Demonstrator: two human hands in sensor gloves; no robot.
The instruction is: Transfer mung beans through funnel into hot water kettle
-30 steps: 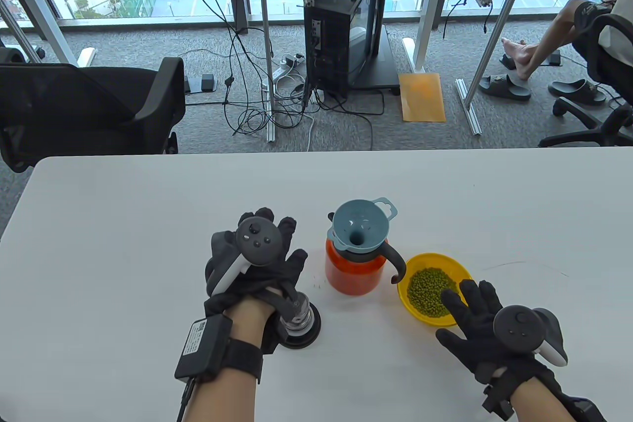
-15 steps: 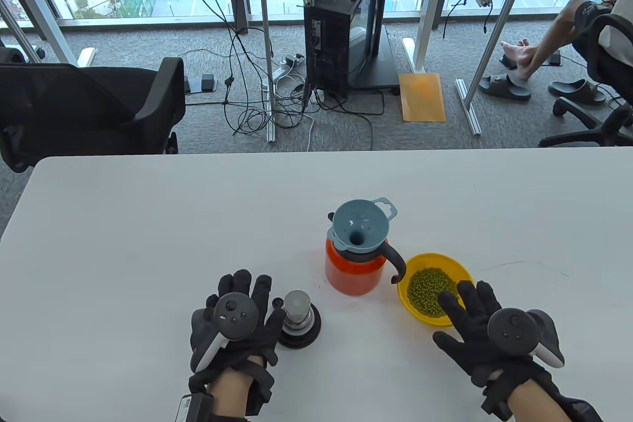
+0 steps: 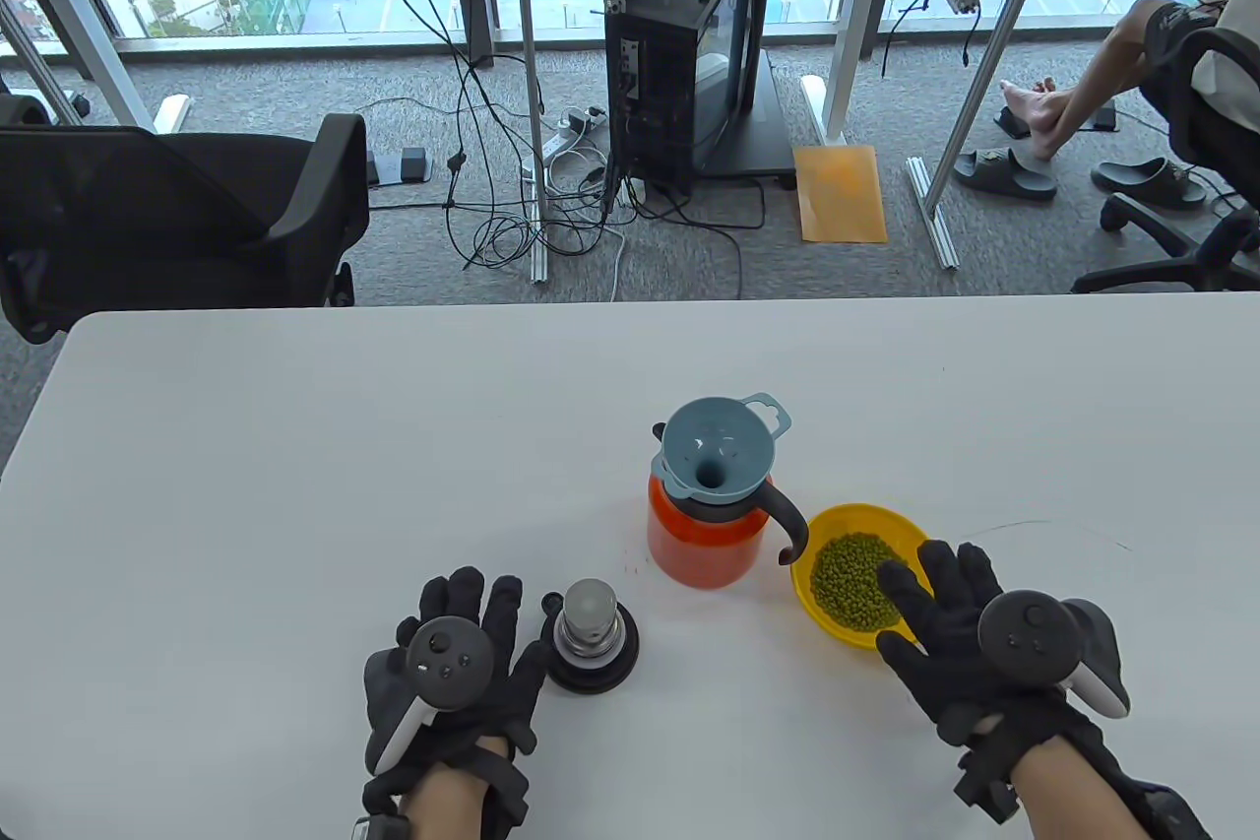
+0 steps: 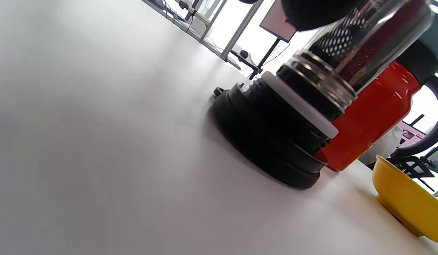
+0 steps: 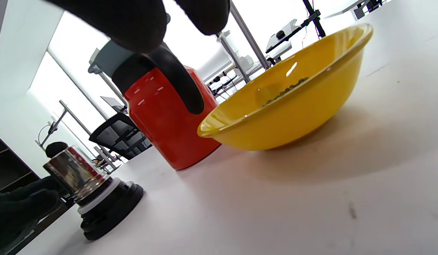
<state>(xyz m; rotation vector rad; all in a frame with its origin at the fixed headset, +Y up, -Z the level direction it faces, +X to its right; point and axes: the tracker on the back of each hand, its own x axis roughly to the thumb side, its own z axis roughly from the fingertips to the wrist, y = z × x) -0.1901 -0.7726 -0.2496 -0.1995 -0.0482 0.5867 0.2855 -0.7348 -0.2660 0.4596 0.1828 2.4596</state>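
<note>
**Left hand back from the lid, right hand at the bowl**

Since a second ago my left hand [image 3: 448, 673] has let go of the kettle lid [image 3: 591, 635] and drawn back toward me; it now lies just beside the lid on its left, fingers spread and holding nothing. That lid stands upside down on the white table [image 3: 295, 446], its black disc flat on the surface and the metal plug pointing up.

My right hand [image 3: 984, 643] has barely shifted. It is open too, fingers fanned out over the near rim of the yellow bowl [image 3: 911, 535]; whether they touch the rim I cannot quite tell from above. The mung beans [image 3: 854, 579] all lie in a heap in the bowl.

Just left of the bowl stands the red hot water kettle [image 3: 699, 545], its black handle [image 3: 787, 520] curving toward the bowl. The blue-grey funnel [image 3: 717, 456] sits upright in the kettle's mouth.
</note>
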